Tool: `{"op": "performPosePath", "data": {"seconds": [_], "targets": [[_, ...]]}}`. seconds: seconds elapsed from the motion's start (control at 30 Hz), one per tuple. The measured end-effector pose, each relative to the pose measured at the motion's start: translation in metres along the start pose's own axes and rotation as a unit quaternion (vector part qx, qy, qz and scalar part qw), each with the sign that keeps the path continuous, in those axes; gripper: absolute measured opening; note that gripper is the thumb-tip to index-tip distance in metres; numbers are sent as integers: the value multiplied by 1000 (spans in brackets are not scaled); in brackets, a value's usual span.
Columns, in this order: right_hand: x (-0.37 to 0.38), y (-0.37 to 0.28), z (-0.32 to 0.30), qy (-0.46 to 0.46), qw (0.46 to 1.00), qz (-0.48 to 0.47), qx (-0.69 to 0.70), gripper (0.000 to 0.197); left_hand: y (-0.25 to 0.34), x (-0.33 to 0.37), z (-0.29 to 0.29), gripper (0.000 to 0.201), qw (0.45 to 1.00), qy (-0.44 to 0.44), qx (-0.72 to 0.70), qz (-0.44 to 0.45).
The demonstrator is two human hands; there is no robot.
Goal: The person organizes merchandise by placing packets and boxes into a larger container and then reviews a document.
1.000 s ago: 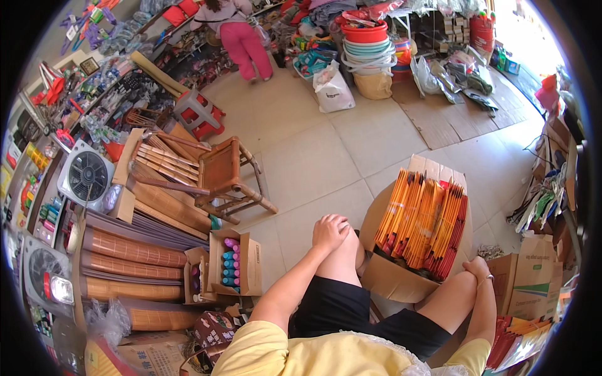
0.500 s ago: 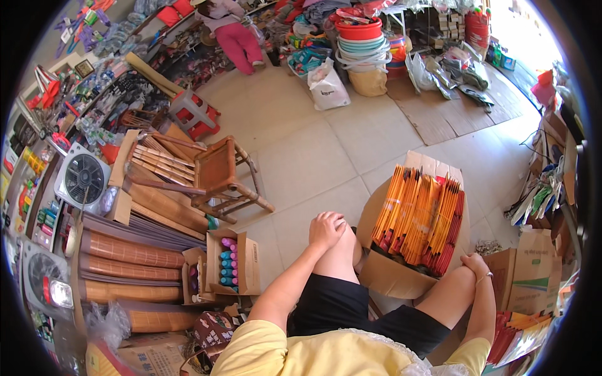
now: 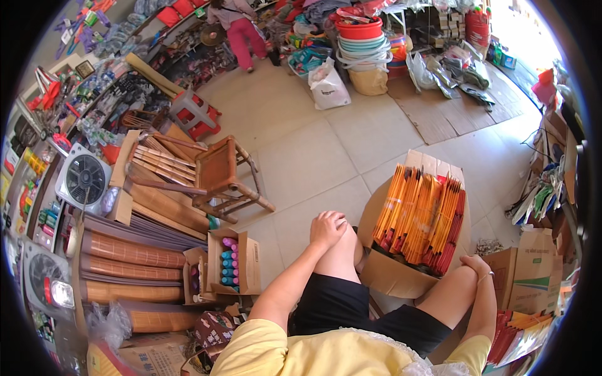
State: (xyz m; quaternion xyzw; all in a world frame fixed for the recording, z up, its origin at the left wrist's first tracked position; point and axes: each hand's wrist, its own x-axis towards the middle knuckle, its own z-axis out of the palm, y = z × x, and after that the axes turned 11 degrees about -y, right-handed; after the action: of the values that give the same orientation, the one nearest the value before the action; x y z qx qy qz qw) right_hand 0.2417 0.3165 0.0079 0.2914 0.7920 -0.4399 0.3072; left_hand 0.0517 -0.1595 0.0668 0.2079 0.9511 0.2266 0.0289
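Note:
My left hand [image 3: 328, 229] lies over my left knee, its fingers stretched together across the kneecap and holding nothing. On my right knee rests my right hand [image 3: 476, 266], with its fingers laid over the knee and nothing visible in it. Between and beyond my knees stands an open cardboard box [image 3: 394, 280], packed with upright bundles of slim orange and red packets [image 3: 417, 216]. Neither hand touches the packets; the right hand is close to the box's near right side.
A bamboo chair [image 3: 216, 169] stands at the left, near rolled bamboo mats [image 3: 132, 254] and a carton of coloured bottles [image 3: 251, 266]. More cartons [image 3: 530, 276] are at the right. Stacked basins [image 3: 364, 53] and a white bag [image 3: 328, 86] sit farther off. A person [image 3: 241, 34] stands at the back.
The person in pink trousers at the back has shifted slightly and stands more upright. My hands and the box of packets stay in place.

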Motion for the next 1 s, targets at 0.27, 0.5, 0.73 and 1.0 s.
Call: {"op": "performPosePath", "data": {"seconds": [0.27, 0.5, 0.73, 1.0], "targets": [[21, 21, -8, 44, 993, 41, -103, 42, -1, 3, 7, 24, 999, 30, 17, 15], [34, 42, -9, 43, 994, 78, -59, 42, 0, 2, 2, 25, 1000, 0, 9, 7], [24, 31, -10, 50, 991, 88, -86, 44, 1, 2, 2, 26, 1000, 3, 9, -1], [-9, -19, -2, 143, 965, 86, -203, 45, -6, -1, 4, 25, 1000, 13, 6, -6]]}}
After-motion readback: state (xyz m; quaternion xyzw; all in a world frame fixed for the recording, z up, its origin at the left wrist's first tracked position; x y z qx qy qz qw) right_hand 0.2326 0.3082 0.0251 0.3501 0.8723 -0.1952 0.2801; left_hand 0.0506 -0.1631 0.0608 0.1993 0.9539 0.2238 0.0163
